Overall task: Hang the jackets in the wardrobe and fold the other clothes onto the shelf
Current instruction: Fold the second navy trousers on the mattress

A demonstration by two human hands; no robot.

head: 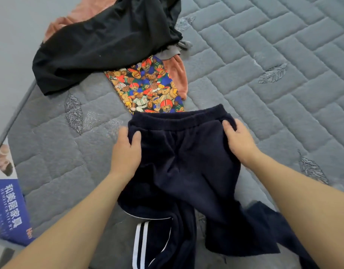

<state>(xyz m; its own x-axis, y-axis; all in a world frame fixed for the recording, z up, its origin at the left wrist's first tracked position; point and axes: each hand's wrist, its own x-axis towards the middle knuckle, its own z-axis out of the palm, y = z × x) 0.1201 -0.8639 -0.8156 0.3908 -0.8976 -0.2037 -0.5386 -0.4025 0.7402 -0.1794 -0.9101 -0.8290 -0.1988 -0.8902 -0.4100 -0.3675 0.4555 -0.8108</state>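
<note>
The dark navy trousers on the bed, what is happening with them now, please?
A person holds the dark navy fleece trousers with white side stripes at the waistband, the left hand gripping one side and the right hand the other, over the grey quilted mattress. Beyond lie a black garment, a bear-print cloth and a pink garment, all unfolded.
</note>
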